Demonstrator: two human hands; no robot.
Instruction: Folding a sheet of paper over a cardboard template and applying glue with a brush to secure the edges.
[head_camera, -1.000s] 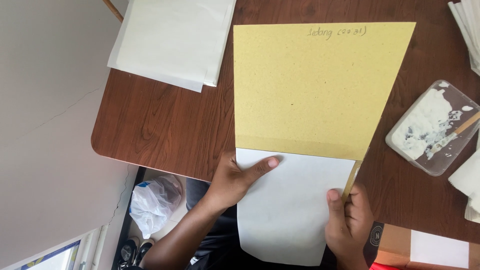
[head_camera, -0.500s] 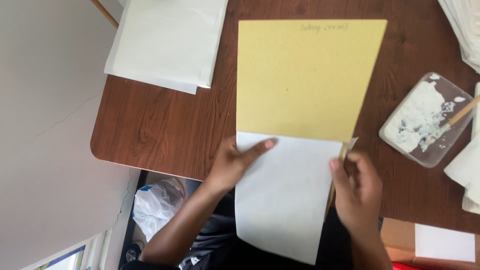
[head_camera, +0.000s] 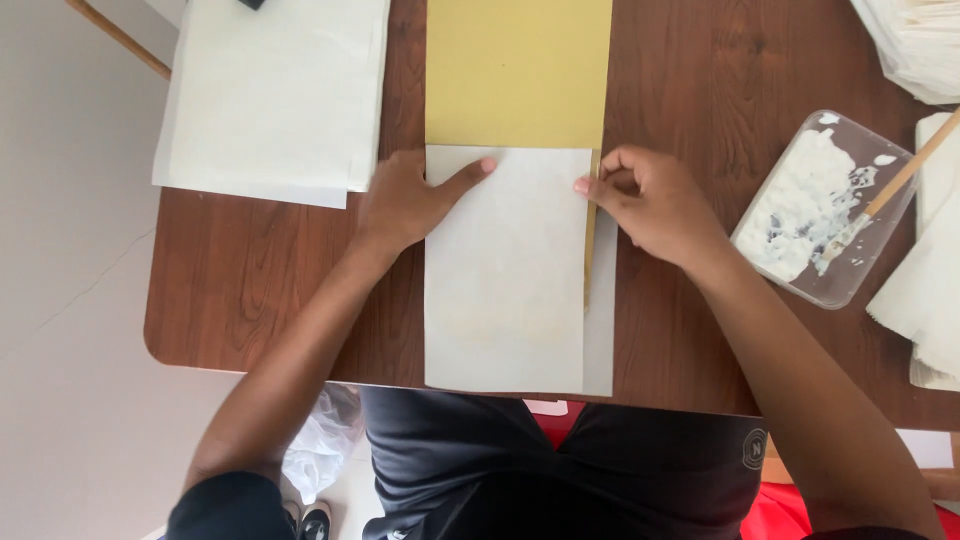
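Note:
A yellow card sheet (head_camera: 518, 70) lies on the dark wooden table (head_camera: 250, 270), running off the top of the view. A pale white paper sheet (head_camera: 505, 270) covers its near part and reaches the table's front edge. My left hand (head_camera: 405, 200) lies flat on the paper's upper left corner, thumb stretched across it. My right hand (head_camera: 645, 200) pinches the paper's upper right edge, where a thin strip of yellow card (head_camera: 591, 230) shows beside it.
A stack of white sheets (head_camera: 270, 95) lies at the back left. A clear plastic tray of white paste (head_camera: 820, 215) with a wooden-handled brush (head_camera: 890, 185) sits at the right. More white paper (head_camera: 930, 290) is piled along the right edge.
The card and the paper have been pushed further onto the table, away from me. Both hands went up with them, and the right hand now grips the paper's upper right edge.

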